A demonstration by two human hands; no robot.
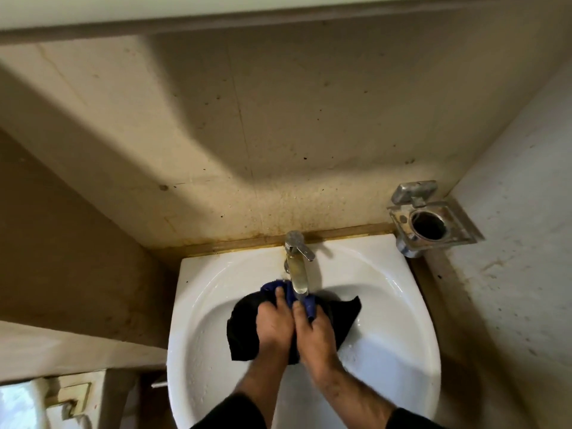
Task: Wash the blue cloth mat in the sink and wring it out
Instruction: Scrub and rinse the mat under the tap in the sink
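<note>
The blue cloth mat [244,329] lies bunched in the white sink [387,305], looking dark and wet, with brighter blue folds right under the faucet [297,267]. My left hand [274,325] grips the cloth on the left of the bunch, thumb pointing up toward the spout. My right hand [312,331] holds the cloth beside it, the two hands touching. Both hands sit just below the spout. The cloth spreads out to either side of my hands, and its middle is hidden beneath them.
The faucet's lever points to the right. A metal holder [428,224] with a round hole hangs on the wall at the sink's back right corner. Stained walls close in behind and on both sides. A white fixture [37,404] shows at the lower left.
</note>
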